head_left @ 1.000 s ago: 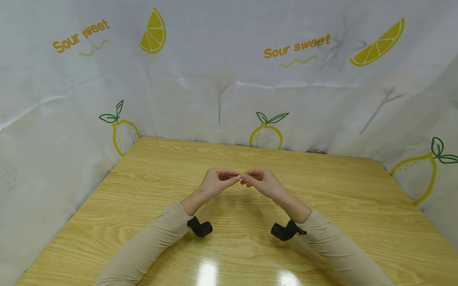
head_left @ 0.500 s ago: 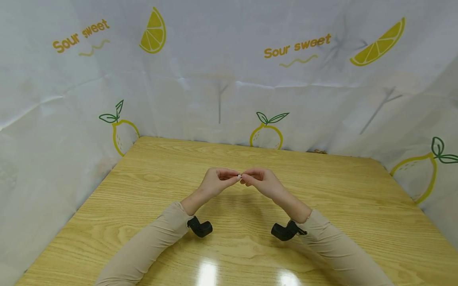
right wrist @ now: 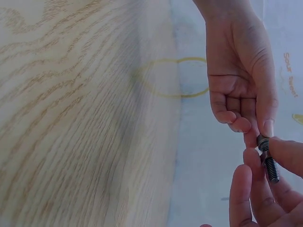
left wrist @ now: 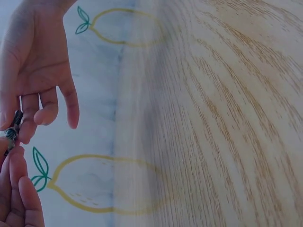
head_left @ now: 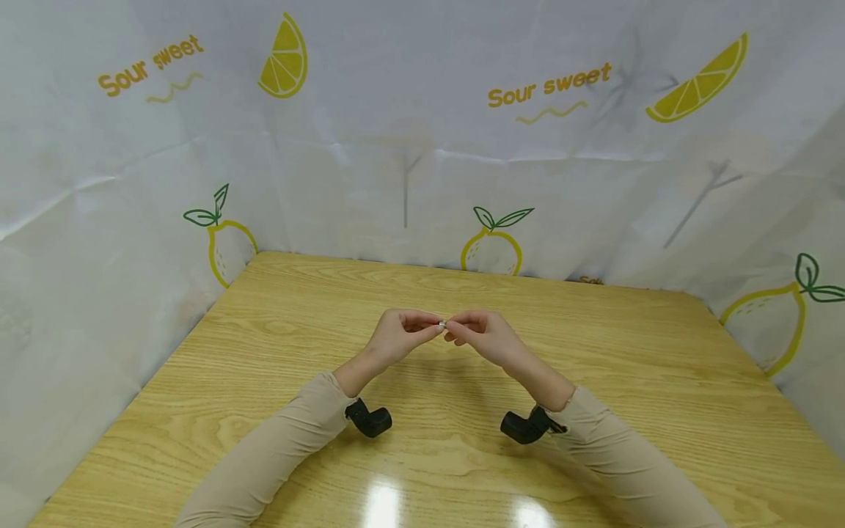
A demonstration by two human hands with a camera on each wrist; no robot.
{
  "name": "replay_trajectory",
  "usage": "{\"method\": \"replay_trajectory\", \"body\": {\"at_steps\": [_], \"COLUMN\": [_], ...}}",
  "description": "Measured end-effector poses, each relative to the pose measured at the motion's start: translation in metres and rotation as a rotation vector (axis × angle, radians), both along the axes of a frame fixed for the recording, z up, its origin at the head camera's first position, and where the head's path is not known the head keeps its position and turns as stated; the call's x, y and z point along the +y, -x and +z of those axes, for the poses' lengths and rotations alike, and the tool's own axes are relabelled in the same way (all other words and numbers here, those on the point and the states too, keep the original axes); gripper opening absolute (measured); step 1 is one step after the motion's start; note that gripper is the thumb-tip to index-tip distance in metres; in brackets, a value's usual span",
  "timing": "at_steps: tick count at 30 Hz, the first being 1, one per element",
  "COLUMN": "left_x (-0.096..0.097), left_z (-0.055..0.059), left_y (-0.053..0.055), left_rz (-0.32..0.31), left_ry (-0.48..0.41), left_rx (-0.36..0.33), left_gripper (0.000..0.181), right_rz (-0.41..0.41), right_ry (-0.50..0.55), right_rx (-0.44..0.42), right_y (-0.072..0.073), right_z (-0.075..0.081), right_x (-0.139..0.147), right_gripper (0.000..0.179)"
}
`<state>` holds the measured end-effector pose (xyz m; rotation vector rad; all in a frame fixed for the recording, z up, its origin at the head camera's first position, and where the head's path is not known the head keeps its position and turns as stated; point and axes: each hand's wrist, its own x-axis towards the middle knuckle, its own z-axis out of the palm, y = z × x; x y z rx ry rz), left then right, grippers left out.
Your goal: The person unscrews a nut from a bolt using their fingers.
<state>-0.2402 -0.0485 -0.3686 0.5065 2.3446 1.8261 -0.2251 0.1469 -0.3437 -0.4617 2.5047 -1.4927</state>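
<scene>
A small metal bolt [head_left: 442, 324] is held between both hands, above the middle of the wooden table. The right wrist view shows the threaded shank of the bolt [right wrist: 272, 170] and a thicker ring-like part near its other end. My left hand [head_left: 397, 339] pinches one end with thumb and fingertips. From the other side, my right hand [head_left: 484, 337] pinches it near the threaded end, its thumb lying along the metal. In the left wrist view, the dark thread of the bolt [left wrist: 18, 117] points toward the right hand's fingers. Fingertips hide part of it.
The wooden table [head_left: 297, 308] reaches back to a white curtain [head_left: 356, 198] printed with lemons and "Sour sweet" lettering. Black wrist mounts [head_left: 372, 422] sit at both cuffs. Light glares off the table's near side.
The right thumb and fingertips have shifted slightly at the bolt, showing a little more of the metal. Both arms stay in nearly the same place.
</scene>
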Motion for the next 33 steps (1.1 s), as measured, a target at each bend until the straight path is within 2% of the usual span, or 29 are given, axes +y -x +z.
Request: {"method": "replay_trajectory", "body": {"at_steps": [3, 8, 11, 13, 17, 23, 30, 33], "left_x": [-0.0011, -0.0014, -0.0009, -0.0007, -0.0001, 0.0000, -0.0001, -0.0002], "left_z": [0.0000, -0.0006, -0.0004, 0.0004, 0.0001, -0.0010, -0.0002, 0.0002], "left_y": [-0.0012, -0.0017, -0.0008, -0.0007, 0.0000, 0.0003, 0.0002, -0.0003], "left_rz": [-0.001, -0.005, -0.007, -0.005, 0.002, 0.009, 0.005, 0.005], "left_ry": [-0.005, -0.007, -0.004, -0.007, -0.003, 0.013, 0.004, 0.007], "left_rx": [0.016, 0.060, 0.044, 0.014, -0.001, 0.020, -0.004, 0.007], "left_gripper": [0.026, 0.028, 0.027, 0.026, 0.025, 0.025, 0.025, 0.026], "right_rz": [0.000, -0.005, -0.007, -0.004, -0.022, -0.036, -0.009, -0.015], "right_ry": [0.001, 0.019, 0.008, -0.004, 0.001, 0.021, -0.023, -0.025], "right_rx": [0.015, -0.009, -0.031, -0.028, -0.015, -0.005, -0.029, -0.024], "right_y": [-0.0001, 0.0005, 0.0013, 0.0013, 0.0007, 0.0002, 0.0012, 0.0010], "right_z": [0.0005, -0.0008, -0.0016, -0.0016, -0.0013, -0.0016, -0.0013, -0.0010], "right_x": [-0.0002, 0.0002, 0.0000, -0.0001, -0.0007, -0.0005, 0.0004, -0.0001], "right_gripper": [0.030, 0.037, 0.038, 0.038, 0.031, 0.034, 0.040, 0.034]}}
